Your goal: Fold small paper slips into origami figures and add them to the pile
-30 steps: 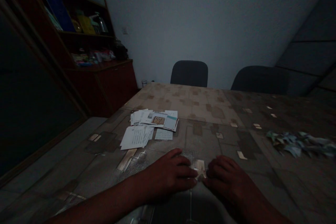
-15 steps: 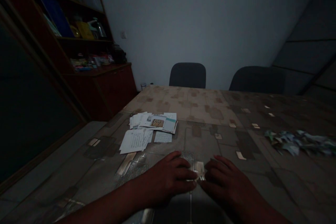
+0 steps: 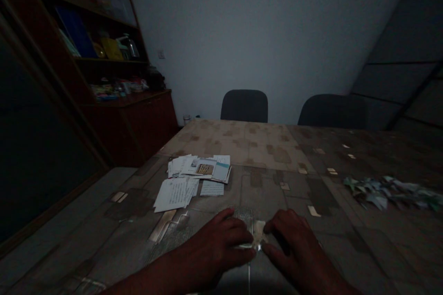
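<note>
My left hand (image 3: 226, 242) rests low over the table, its fingers curled and its thumb close to the forefinger. A thin pale edge shows at those fingertips, too dark and small to name. Facing it, my right hand (image 3: 296, 242) is bent, with thumb and forefinger tips meeting a small pale bit near the left fingertips. Beyond the left hand lies a loose stack of printed cards (image 3: 173, 193), one with a photo on top. To the right is a heap of crumpled or folded pale papers (image 3: 387, 191), its pieces hard to make out.
A patterned, shiny cloth covers the table (image 3: 242, 140). Two dark chairs, one near the middle (image 3: 244, 106) and one to the right (image 3: 332, 110), stand at the far edge. A reddish cabinet (image 3: 138, 124) with filled shelves is at the left. The room is dim.
My right hand's forefinger has lifted away from its thumb, opening a gap over the pale patch. My left hand stays nearly in place. The whole view has tilted up slightly.
</note>
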`<control>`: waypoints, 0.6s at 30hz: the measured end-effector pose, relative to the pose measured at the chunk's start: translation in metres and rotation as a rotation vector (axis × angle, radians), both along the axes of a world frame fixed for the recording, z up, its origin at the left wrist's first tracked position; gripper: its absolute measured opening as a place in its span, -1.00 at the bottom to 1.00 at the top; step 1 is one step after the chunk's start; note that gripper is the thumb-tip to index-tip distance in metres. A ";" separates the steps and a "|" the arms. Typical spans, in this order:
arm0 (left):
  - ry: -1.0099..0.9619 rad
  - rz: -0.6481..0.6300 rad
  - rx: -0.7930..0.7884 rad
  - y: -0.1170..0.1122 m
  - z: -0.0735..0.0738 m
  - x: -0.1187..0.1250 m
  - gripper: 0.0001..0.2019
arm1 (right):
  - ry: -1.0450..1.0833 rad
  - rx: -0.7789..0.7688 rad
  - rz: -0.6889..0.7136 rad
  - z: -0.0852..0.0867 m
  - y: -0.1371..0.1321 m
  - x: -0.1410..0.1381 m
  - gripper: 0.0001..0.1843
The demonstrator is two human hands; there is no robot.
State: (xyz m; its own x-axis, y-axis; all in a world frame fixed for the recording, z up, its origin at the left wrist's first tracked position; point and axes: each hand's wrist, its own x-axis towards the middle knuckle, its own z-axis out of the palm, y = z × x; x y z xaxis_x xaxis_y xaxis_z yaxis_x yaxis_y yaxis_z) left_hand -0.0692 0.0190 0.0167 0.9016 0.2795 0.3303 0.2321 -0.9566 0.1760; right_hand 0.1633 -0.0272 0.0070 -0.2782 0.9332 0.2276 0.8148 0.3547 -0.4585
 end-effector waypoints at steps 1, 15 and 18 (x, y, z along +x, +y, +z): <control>-0.006 0.001 0.003 0.000 -0.001 0.000 -0.74 | 0.006 -0.017 -0.007 -0.001 0.001 -0.002 -0.84; -0.435 0.264 -0.502 0.003 -0.006 0.005 -0.71 | 0.304 -0.162 0.006 0.009 0.002 -0.009 -0.84; -0.424 0.364 -0.656 -0.002 -0.005 0.015 -0.67 | 0.333 -0.120 0.068 0.014 0.002 -0.008 -0.89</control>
